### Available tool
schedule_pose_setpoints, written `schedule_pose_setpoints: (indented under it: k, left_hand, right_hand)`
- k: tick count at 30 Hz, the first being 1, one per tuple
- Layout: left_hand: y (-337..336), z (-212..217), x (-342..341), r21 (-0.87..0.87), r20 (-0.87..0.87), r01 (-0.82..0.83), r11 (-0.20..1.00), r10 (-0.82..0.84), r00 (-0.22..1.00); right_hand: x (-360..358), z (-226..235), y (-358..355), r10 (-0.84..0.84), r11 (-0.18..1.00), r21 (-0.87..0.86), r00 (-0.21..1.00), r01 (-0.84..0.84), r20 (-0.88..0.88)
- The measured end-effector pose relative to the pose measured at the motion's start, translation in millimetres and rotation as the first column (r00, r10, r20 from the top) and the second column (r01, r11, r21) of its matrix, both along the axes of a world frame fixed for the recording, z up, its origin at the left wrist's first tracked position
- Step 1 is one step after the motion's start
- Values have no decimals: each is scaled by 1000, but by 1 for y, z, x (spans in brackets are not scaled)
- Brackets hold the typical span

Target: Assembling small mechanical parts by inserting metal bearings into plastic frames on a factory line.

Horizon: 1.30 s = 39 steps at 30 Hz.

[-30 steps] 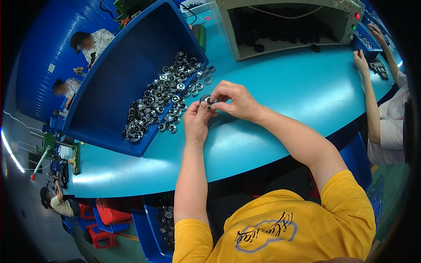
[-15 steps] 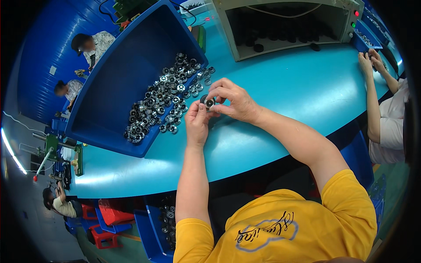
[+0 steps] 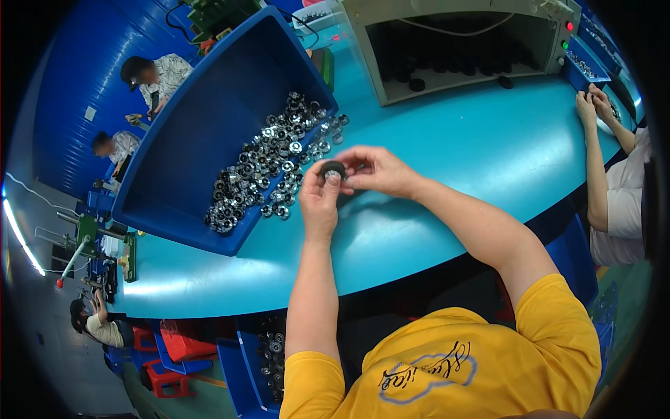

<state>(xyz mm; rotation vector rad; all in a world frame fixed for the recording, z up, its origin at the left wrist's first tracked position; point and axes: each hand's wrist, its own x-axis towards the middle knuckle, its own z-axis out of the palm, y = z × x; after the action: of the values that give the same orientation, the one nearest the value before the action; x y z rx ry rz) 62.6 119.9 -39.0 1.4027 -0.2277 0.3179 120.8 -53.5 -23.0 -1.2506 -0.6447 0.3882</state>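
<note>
The round part (image 3: 331, 167) is black with a bit of silver. The small parts (image 3: 269, 150) are shiny silver and black. The bin (image 3: 188, 167) is dark blue, and the worktop (image 3: 447, 140) is blue-green. The shirt (image 3: 499, 356) is yellow, with curly black writing and a wavy blue line. One light (image 3: 569, 26) is red, another (image 3: 564, 45) is green. The stool (image 3: 166, 379) is red.

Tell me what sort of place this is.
Probably a factory assembly workshop: a large blue bin holds many shiny round parts, a green machine with a lever stands at left, and another worker shares the turquoise workbench.
</note>
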Motion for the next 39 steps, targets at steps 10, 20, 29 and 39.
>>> schedule_pose_setpoints:
  k: [10,20,29,39]
  left_hand:
    - [-4,-1,-8,67,-47,-148,987,151,987]
    - [-3,2,-5,25,-72,-63,998,64,995]
    - [-5,3,-9,212,-83,-322,923,345,935]
    - [-6,-2,-5,287,-53,-83,954,102,993]
  right_hand:
    - [-15,7,5,-55,995,-83,997,60,62]
    - [-13,-1,7,-111,989,-94,993,113,32]
    - [-18,-9,17,-195,973,-109,976,206,98]
    - [0,-8,7,-68,997,29,965,78,-254]
